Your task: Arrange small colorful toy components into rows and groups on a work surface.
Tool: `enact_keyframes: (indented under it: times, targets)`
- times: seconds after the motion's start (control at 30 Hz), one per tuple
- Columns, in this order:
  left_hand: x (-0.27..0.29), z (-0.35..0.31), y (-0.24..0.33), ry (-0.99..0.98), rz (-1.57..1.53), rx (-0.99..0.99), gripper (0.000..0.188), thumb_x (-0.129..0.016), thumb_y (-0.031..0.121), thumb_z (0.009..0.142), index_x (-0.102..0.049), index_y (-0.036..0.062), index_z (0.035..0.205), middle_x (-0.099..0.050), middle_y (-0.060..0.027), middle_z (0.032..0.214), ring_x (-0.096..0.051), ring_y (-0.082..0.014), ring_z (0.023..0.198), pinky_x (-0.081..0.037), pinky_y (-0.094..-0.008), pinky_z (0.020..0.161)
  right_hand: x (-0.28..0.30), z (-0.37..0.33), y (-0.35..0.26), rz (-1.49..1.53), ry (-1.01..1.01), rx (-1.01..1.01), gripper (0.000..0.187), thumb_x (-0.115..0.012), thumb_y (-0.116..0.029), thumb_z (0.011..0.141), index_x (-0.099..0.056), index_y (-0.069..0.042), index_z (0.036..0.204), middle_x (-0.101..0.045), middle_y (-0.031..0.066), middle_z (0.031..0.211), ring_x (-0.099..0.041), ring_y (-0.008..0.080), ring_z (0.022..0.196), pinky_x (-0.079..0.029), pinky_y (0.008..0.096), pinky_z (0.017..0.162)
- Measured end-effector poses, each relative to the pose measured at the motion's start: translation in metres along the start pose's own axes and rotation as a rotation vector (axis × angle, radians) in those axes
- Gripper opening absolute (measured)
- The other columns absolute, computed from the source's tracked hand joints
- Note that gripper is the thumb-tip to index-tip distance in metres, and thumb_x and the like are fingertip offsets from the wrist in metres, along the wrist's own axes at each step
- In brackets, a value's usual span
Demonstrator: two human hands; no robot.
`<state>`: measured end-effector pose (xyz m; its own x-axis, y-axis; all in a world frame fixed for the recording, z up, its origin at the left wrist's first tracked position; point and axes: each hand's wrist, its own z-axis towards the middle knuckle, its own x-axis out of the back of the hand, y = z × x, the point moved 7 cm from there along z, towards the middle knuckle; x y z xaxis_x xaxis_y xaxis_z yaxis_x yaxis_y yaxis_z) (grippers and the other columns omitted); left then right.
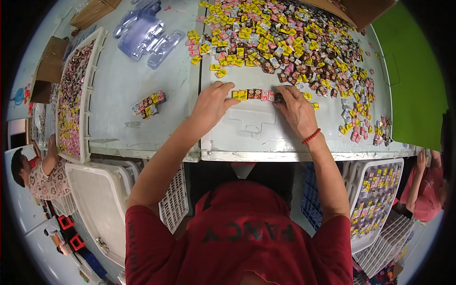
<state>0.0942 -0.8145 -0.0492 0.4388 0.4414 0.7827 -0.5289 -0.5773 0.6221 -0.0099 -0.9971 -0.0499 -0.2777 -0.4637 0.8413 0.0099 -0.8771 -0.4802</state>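
Hold the row of small boxes (254, 95) straight above the near part of the desk (216, 140), just beyond what appears to be a clear moulded tray (251, 127); whether the row is lifted cannot be told. The fingers of the left hand (213, 102) are narrowly parted and appear closed on the yellow end; those of the right hand (295, 107) are drawn in round the dark end, contact partly hidden. Apply light, equal inward pressure: too little could drop the middle pieces, too much could buckle the row. Keep the upper faces flush. Containers: the rimmed white tray (98, 52) at far left holds loose pink, brown and yellow pieces; the tilted tray (365, 244) at right carries boxes in ordered groups; clear plastic trays (147, 40) lie at upper left; the cardboard box (370, 12) at upper right hides its contents.
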Motion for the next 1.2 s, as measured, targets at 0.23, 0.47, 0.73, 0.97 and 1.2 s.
enact_keyframes:
  times: [0.23, 0.47, 0.73, 0.97, 1.2]
  targets:
    - [-0.008, 0.008, 0.008, 0.021, 0.028, -0.391, 0.039, -0.071, 0.014, 0.078, -0.061, 0.0034, 0.115, -0.060, -0.0133, 0.114, -0.054, -0.0319, 0.108, -0.044, -0.0401, 0.093, -0.004, 0.005, -0.011, -0.068, 0.010, 0.073, 0.041, -0.070, -0.014, 0.081, -0.058, -0.008, 0.120, -0.060, 0.0111, 0.115, -0.064, 0.0305, 0.091, -0.054, 0.0367, 0.075]
    - [-0.030, 0.016, 0.016, 0.087, 0.029, -0.484, 0.038, -0.072, 0.009, 0.075, -0.062, 0.0036, 0.111, -0.062, -0.0103, 0.109, -0.056, -0.0282, 0.099, -0.048, -0.0364, 0.087, -0.011, 0.010, -0.017, -0.166, 0.033, 0.195, 0.034, -0.065, -0.015, 0.085, -0.060, -0.010, 0.117, -0.060, 0.0065, 0.105, -0.065, 0.0280, 0.083, -0.055, 0.0353, 0.066]
    - [-0.002, -0.001, 0.032, 0.153, 0.023, -0.569, 0.031, -0.070, 0.006, 0.076, -0.064, 0.0026, 0.106, -0.063, -0.0100, 0.104, -0.056, -0.0276, 0.096, -0.049, -0.0356, 0.084, 0.011, 0.011, -0.041, -0.153, 0.012, 0.180, 0.031, -0.065, -0.011, 0.084, -0.060, -0.009, 0.115, -0.059, 0.0079, 0.103, -0.065, 0.0274, 0.079, -0.053, 0.0365, 0.064]
    - [-0.001, -0.052, 0.033, 0.109, 0.085, -0.544, 0.030, -0.070, 0.005, 0.074, -0.063, 0.0013, 0.103, -0.061, -0.0093, 0.102, -0.057, -0.0262, 0.094, -0.050, -0.0349, 0.083, -0.006, -0.020, -0.070, -0.084, -0.049, 0.187, 0.033, -0.067, -0.012, 0.081, -0.062, -0.010, 0.114, -0.059, 0.0082, 0.102, -0.064, 0.0260, 0.081, -0.053, 0.0345, 0.065]
    - [-0.008, -0.053, 0.020, 0.235, -0.007, -0.432, 0.027, -0.072, 0.005, 0.073, -0.063, 0.0023, 0.098, -0.059, -0.0067, 0.100, -0.059, -0.0237, 0.092, -0.051, -0.0333, 0.080, -0.011, -0.028, -0.061, 0.001, 0.073, 0.112, 0.036, -0.074, -0.006, 0.073, -0.064, -0.005, 0.108, -0.062, 0.0113, 0.104, -0.062, 0.0293, 0.087, -0.051, 0.0356, 0.077]
